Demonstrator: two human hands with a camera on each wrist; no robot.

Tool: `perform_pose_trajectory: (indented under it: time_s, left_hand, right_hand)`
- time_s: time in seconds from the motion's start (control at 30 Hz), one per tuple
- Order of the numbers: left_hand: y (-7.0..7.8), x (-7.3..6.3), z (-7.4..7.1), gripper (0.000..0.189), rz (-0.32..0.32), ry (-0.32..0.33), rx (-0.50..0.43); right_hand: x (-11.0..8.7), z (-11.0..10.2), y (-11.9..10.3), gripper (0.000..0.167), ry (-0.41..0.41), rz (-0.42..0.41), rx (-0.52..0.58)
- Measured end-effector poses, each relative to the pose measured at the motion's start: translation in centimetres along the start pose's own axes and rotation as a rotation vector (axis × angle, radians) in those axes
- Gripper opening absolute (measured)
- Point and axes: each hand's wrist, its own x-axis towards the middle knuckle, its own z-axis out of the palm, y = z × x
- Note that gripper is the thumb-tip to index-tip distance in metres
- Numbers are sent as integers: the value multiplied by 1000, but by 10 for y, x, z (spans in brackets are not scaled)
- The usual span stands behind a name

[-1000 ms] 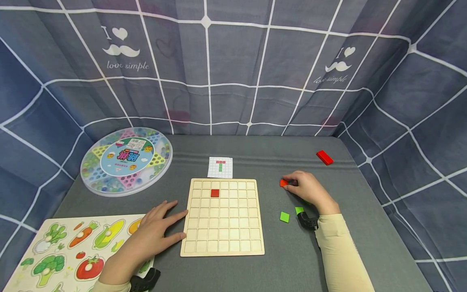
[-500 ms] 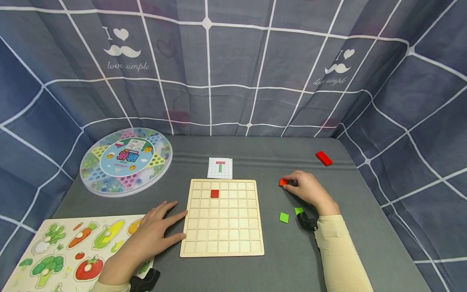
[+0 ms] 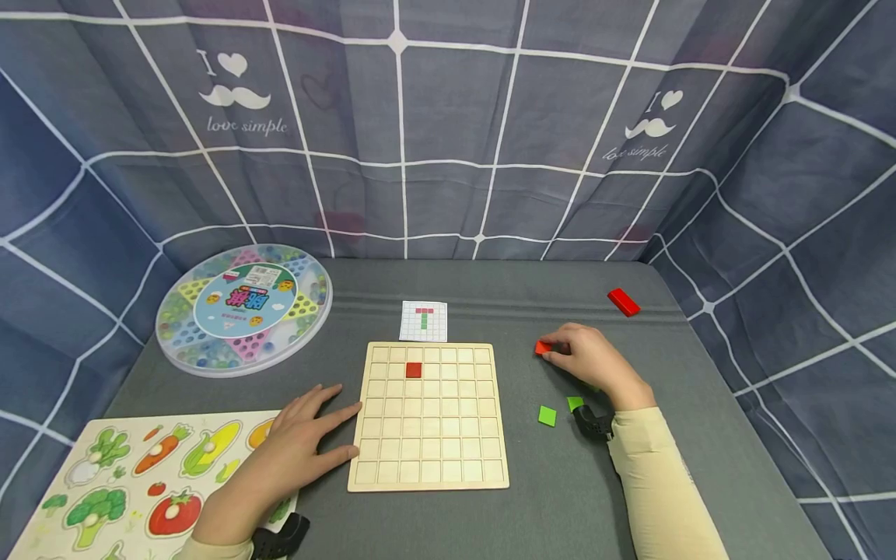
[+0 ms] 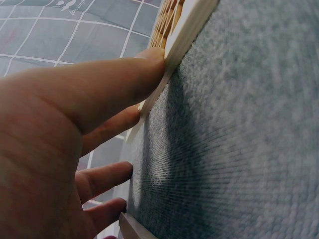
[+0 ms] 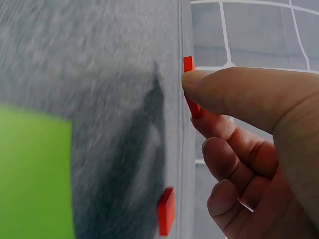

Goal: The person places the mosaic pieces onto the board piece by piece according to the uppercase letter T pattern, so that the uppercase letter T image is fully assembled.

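Observation:
My right hand pinches a small red square tile between thumb and forefinger, right of the wooden grid board. In the right wrist view the tile stands on edge, apart from the grey tabletop, with the other fingers curled below. My left hand lies spread, its thumb and forefinger touching the board's left edge. One red tile sits in a cell near the board's top. Green tiles lie near my right wrist, partly hidden by it.
A small pattern card with a red and green T lies behind the board. A red bar is at the back right. A round board-game case stands back left, and a vegetable puzzle board lies under my left forearm.
My right hand has shifted very slightly up and away with the red tile still pinched, and a sliver of green now shows beneath the hand. The left hand stays against the board.

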Motion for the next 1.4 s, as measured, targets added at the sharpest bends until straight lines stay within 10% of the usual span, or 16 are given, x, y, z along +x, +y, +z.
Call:
perform_pose_trajectory:
  time_s: [0.9,1.4]
  left_hand:
    - [0,1,1,62,-5,-11,9]
    - [-1,0,1,62,1,6,4]
  right_hand:
    - [55,45,-111,20,-155,-348,72]
    - [66,66,-138,16,-172,-456,-4]
